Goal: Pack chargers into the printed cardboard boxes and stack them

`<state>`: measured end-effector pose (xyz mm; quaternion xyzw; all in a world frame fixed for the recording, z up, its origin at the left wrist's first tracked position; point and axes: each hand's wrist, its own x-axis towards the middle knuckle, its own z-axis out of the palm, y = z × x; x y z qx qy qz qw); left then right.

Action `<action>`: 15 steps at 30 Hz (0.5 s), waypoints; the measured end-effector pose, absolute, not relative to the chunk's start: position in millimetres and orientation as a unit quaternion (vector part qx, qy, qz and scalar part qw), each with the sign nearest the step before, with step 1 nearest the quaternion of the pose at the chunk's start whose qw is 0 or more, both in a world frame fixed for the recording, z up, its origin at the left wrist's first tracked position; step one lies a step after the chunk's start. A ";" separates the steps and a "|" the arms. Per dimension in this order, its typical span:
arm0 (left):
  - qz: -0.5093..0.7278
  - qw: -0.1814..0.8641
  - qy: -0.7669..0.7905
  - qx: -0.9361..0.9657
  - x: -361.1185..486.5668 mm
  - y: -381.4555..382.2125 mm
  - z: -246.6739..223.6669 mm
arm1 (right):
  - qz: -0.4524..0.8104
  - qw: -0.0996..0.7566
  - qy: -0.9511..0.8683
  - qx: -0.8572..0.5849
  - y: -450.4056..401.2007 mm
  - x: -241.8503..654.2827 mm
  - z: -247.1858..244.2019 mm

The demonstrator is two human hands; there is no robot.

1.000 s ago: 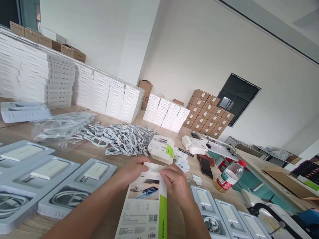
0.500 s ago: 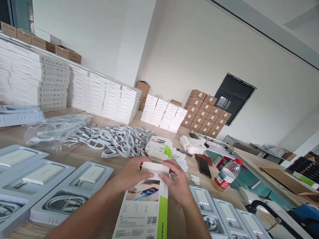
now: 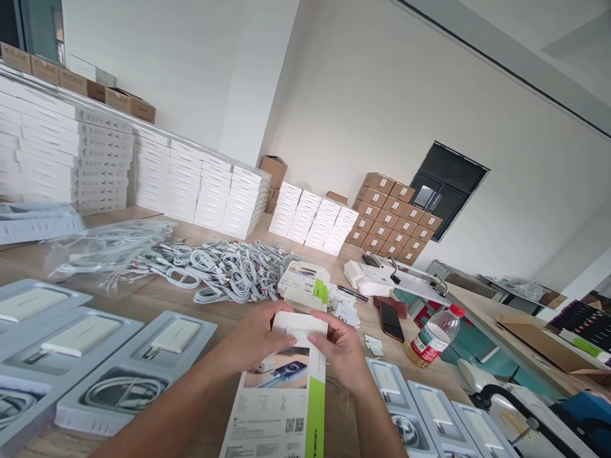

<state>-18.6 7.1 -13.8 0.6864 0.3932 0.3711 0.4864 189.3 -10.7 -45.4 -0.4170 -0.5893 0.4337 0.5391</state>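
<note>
A white and green printed carton [image 3: 274,413] lies lengthwise in front of me, its far end between my hands. My left hand [image 3: 260,337] grips the left side of that end, thumb on the white flap. On the right side, my right hand [image 3: 337,340] pinches the same end with thumb and fingers. The flap [image 3: 300,323] stands up at the far edge. Just beyond lies a small stack of similar flat cartons [image 3: 300,280]. Grey trays holding white power blocks and coiled cables sit at the left [image 3: 114,381] and right [image 3: 386,381].
A heap of grey cables [image 3: 233,267] lies behind my left hand. Tall stacks of white boxes [image 3: 191,184] line the table's back. A phone [image 3: 391,319] and a red-capped bottle [image 3: 435,336] stand to the right, with brown boxes [image 3: 391,216] farther back.
The flap at the carton's far end now stands more upright and shows more of its face. The carton and both hands have shifted slightly right.
</note>
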 end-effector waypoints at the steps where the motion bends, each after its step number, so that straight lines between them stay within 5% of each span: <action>1: 0.377 0.479 0.395 0.687 -18.2 7.1 -14.0 | 0.426 0.540 -0.593 -0.420 -10.5 190.0 -45.6; 15: 0.428 0.395 0.380 0.719 -15.4 4.0 -14.6 | 0.450 0.580 -0.550 -0.398 -12.8 182.7 -42.2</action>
